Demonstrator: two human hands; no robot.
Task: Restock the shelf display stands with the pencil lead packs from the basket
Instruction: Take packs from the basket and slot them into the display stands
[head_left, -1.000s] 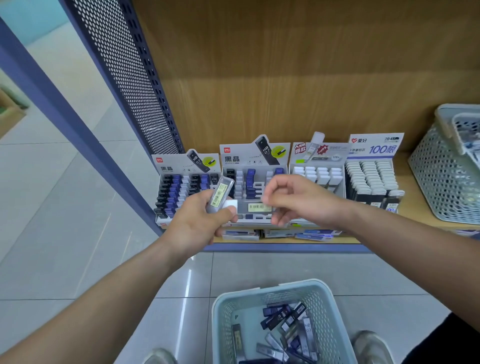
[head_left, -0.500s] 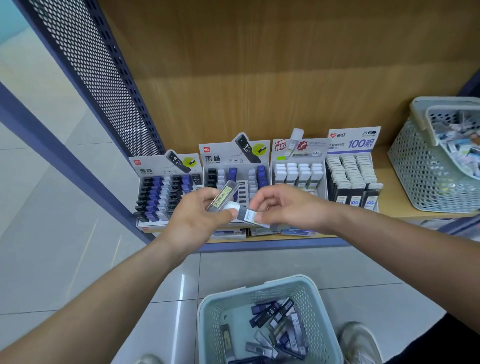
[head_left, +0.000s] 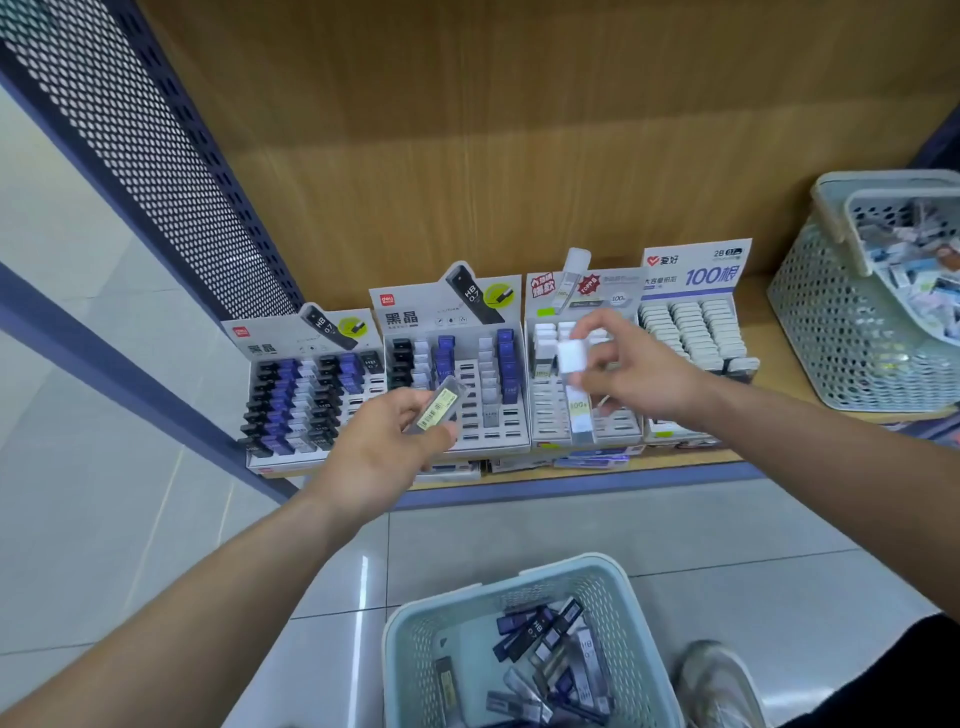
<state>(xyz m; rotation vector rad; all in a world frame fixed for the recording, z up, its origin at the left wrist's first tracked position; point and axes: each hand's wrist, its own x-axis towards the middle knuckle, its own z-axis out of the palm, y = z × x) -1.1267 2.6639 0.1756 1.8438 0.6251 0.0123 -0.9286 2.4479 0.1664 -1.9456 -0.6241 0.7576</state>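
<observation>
My left hand (head_left: 384, 447) grips a clear grey lead pack with a yellow barcode label (head_left: 439, 406), held in front of the second display stand (head_left: 452, 364). My right hand (head_left: 631, 371) pinches a white-capped lead pack (head_left: 574, 379) upright over the third stand (head_left: 582, 358), whose front rows are open slots. On the floor below sits the pale green basket (head_left: 415, 623) with several dark and clear packs (head_left: 545, 660) inside. The leftmost stand (head_left: 306, 384) holds black, blue and white packs. The fourth stand (head_left: 693, 322) is packed with white-capped ones.
The stands sit on a low wooden shelf (head_left: 571, 462) with a blue front edge. A second mesh basket (head_left: 862, 312) full of stationery stands on the shelf at the right. A perforated dark side panel (head_left: 156, 156) borders the left. My shoe (head_left: 719, 680) rests beside the floor basket.
My right hand took the white-capped pack from my left hand and carried it right, over the third stand. My left hand keeps the barcode-labelled pack. The view has moved closer.
</observation>
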